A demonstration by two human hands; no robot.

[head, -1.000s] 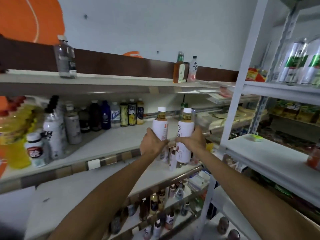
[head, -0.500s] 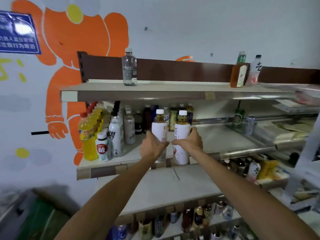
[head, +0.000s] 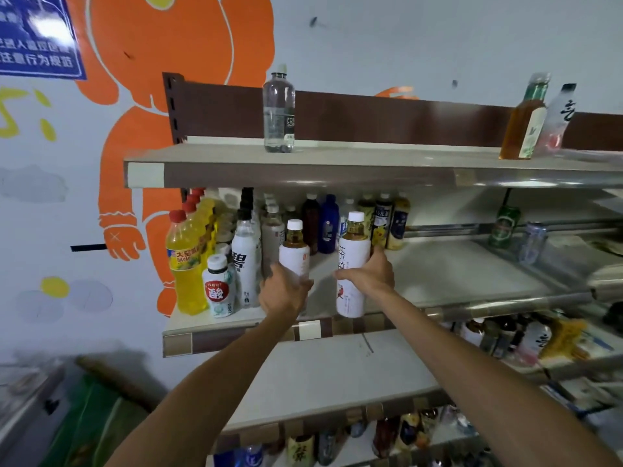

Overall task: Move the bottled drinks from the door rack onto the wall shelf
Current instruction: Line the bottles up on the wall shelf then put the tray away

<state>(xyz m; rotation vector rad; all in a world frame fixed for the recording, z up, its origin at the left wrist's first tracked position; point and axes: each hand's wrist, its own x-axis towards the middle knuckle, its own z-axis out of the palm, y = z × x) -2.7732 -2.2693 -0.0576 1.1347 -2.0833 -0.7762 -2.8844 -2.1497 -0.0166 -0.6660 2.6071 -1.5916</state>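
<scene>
Centre frame: left hand [head: 285,293] curls round one white-capped, white-sleeved plastic tea bottle [head: 294,256], right hand [head: 371,276] round its twin [head: 352,261], both at the grey wall shelf [head: 455,281] front. Likely full, stiff, slick-sleeved — grip mid-body

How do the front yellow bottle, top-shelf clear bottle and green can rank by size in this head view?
front yellow bottle
clear bottle
green can
The can is farther off, so true size is unsure.
</scene>
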